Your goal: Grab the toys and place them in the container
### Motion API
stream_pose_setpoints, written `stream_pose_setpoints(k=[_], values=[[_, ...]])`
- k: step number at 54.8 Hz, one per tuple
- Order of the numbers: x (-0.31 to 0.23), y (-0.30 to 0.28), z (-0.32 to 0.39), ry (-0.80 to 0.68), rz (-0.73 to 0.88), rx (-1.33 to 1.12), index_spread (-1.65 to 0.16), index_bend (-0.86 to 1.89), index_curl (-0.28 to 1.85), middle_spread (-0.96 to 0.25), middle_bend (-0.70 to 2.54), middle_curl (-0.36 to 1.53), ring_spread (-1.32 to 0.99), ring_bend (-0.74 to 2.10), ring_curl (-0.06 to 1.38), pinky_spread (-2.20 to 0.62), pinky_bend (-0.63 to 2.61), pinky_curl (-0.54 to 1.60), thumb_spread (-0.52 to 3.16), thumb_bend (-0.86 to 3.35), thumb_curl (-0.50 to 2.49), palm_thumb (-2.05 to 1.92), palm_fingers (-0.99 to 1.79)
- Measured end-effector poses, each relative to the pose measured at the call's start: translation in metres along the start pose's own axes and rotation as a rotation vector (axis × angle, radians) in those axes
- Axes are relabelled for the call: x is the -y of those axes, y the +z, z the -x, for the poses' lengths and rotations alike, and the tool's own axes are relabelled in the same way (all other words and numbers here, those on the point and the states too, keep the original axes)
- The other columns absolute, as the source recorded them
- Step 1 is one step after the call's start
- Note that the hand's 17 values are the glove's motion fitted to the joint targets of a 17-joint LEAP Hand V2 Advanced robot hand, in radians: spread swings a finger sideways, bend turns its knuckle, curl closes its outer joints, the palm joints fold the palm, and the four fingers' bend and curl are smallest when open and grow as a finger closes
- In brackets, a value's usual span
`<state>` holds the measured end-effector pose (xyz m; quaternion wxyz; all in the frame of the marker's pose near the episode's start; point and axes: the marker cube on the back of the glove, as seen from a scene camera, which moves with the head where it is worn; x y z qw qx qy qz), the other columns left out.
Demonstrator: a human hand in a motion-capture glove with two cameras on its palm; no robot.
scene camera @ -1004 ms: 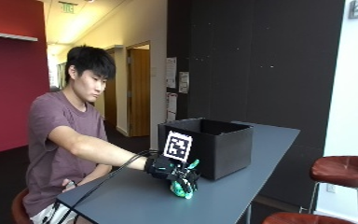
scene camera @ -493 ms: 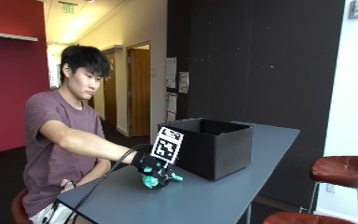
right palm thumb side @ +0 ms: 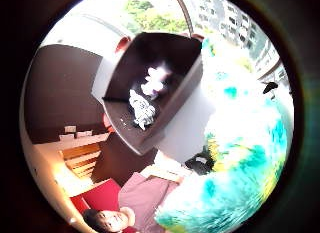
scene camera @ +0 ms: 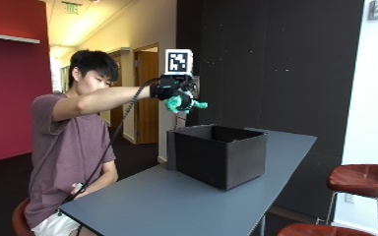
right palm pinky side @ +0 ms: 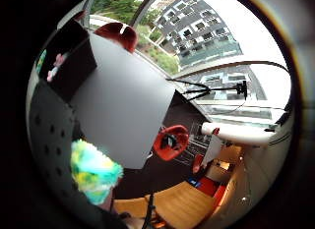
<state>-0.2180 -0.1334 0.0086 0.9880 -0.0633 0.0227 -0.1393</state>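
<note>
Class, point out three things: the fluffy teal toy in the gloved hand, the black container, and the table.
fluffy teal toy [scene camera: 179, 104], outside view, its body below the hand
black container [scene camera: 232, 164], outside view, its front corner wall
table [scene camera: 169, 204], outside view, bare top

Light's pretty soft and even around the container [scene camera: 218, 155], no hard shadows on the table [scene camera: 176, 201], just a faint sheen on the top. The inside of the container is dark. The black wall [scene camera: 274, 64] behind the container soaks up light, while the hallway [scene camera: 90, 29] far behind it glows warm from ceiling lamps. In the thumb side palm view, daylight beyond the container blows out to white, and the fuzzy toy [right palm thumb side: 240, 158] beside it looks washed out by glare.
</note>
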Motion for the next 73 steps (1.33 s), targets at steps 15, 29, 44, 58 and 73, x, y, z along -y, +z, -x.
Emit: stream_pose_setpoints(k=[15, 29, 44, 58, 73], values=[[0.074, -0.087, 0.144, -0.118, -0.182, 0.022, -0.14, 1.30, 0.87, -0.17, 1.32, 0.84, -0.39, 1.25, 0.77, -0.35, 0.92, 0.54, 0.60, 0.10, 0.95, 0.53, 1.11], [0.151, -0.042, 0.230, -0.198, -0.210, 0.009, -0.13, 1.29, 0.89, -0.17, 1.33, 0.83, -0.39, 1.27, 0.76, -0.35, 0.92, 0.55, 0.56, 0.09, 1.04, 0.52, 1.11], [0.174, 0.014, 0.242, -0.120, 0.214, -0.066, -0.16, 0.85, 0.84, -0.21, 0.95, 0.72, -0.34, 1.01, 0.69, -0.24, 0.95, 0.58, 0.84, -0.12, 0.94, 0.18, -0.04], [0.167, 0.017, 0.221, -0.108, 0.174, -0.045, -0.18, 0.21, 0.50, -0.06, 0.30, 0.47, -0.07, 0.38, 0.42, 0.00, 0.97, 0.46, 1.12, -0.08, 0.60, -0.09, -0.23], [0.162, 0.009, 0.222, -0.092, 0.145, 0.030, -0.19, 0.08, 0.40, -0.03, 0.18, 0.42, -0.01, 0.30, 0.38, 0.04, 0.85, 0.40, 1.19, -0.07, 0.41, -0.10, -0.14]])
